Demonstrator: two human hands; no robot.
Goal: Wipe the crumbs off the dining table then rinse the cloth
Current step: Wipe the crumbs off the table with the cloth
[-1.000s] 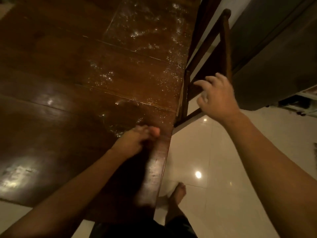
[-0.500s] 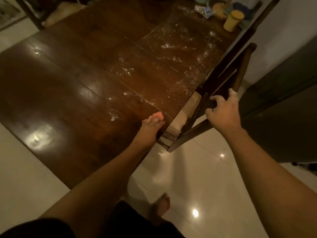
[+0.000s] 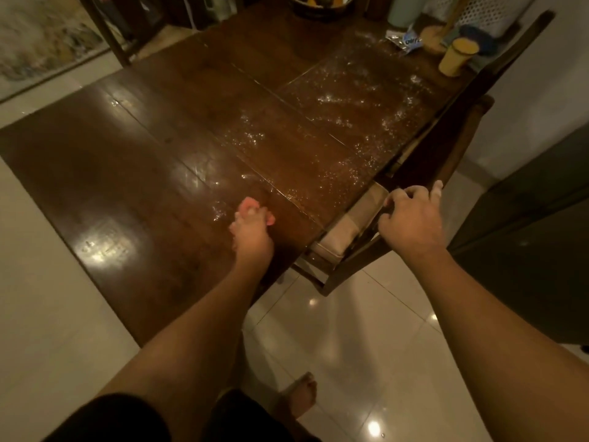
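Observation:
The dark wooden dining table (image 3: 134, 173) fills the head view. Pale crumbs (image 3: 344, 122) lie scattered over its right half, up to the right edge. My left hand (image 3: 251, 231) rests on the tabletop near the front right edge, fingers stretched forward and held together, tips beside a small patch of crumbs (image 3: 220, 212). I see nothing in it, and no cloth is in view. My right hand (image 3: 411, 221) curls its fingers over the back of a wooden chair (image 3: 350, 272) pushed in at the table's right side.
The chair has a beige seat cushion (image 3: 344, 228). At the far right end stand a yellow cup (image 3: 457, 57), a snack packet (image 3: 404, 41), a fruit bowl (image 3: 318, 3) and a white basket (image 3: 478, 11). A dark cabinet (image 3: 526, 237) stands right. My bare foot (image 3: 299, 397) is on glossy tiles.
My right hand came down from mid-air and took hold of the chair back. My left hand slid a little further onto the table. The view pulled back to show the whole table.

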